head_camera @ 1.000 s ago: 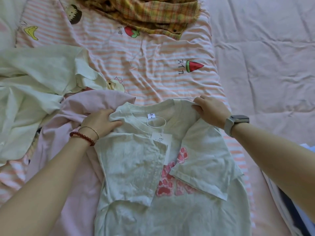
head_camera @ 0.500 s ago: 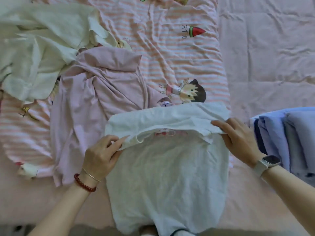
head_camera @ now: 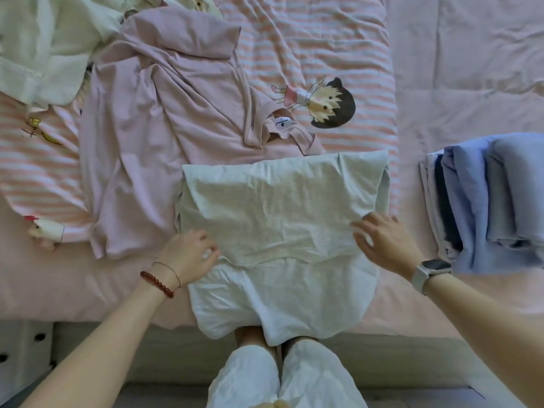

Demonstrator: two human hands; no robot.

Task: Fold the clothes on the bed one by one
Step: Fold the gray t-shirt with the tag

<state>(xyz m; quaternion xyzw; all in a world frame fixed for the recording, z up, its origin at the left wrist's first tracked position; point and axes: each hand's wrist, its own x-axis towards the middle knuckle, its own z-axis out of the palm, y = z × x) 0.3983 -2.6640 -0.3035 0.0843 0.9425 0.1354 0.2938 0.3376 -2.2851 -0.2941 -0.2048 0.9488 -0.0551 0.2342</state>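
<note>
Pink bed point(head_camera: 73, 290) across the whole view, near edge running along the bottom, with a striped cartoon-print sheet point(head_camera: 323, 54) spread over its middle.

Pale green T-shirt point(head_camera: 276, 219) front and centre on the bed, top half folded down over the lower half, fold line at the far side. Folded flap's loose edge ending short of the hem, so a band of the lower layer showing below it. Hem hanging over the near edge of the bed, above white-trousered knees point(head_camera: 282, 375).

Left hand point(head_camera: 188, 254) at the flap's lower left corner, fingers curled and pinching the cloth edge; slightly blurred, so exact grip unclear. Red bead bracelet point(head_camera: 157, 284) on that wrist.

Right hand point(head_camera: 385, 242) at the flap's right edge, fingers spread and laid flat on the fabric, pressing, not gripping. Pale watch point(head_camera: 431, 270) on that wrist.

Crumpled lilac shirt point(head_camera: 153, 136) just beside the T-shirt on the left and behind it, collar and label touching the far fold. Cream garment point(head_camera: 44, 48) heaped at the far left corner, overlapping the lilac one.

Stack of folded blue clothes point(head_camera: 485, 201) to the right, near the right hand but apart from the T-shirt, a strip of bare pink bed between them. More open bed at the near left, below the lilac shirt, and far right.
</note>
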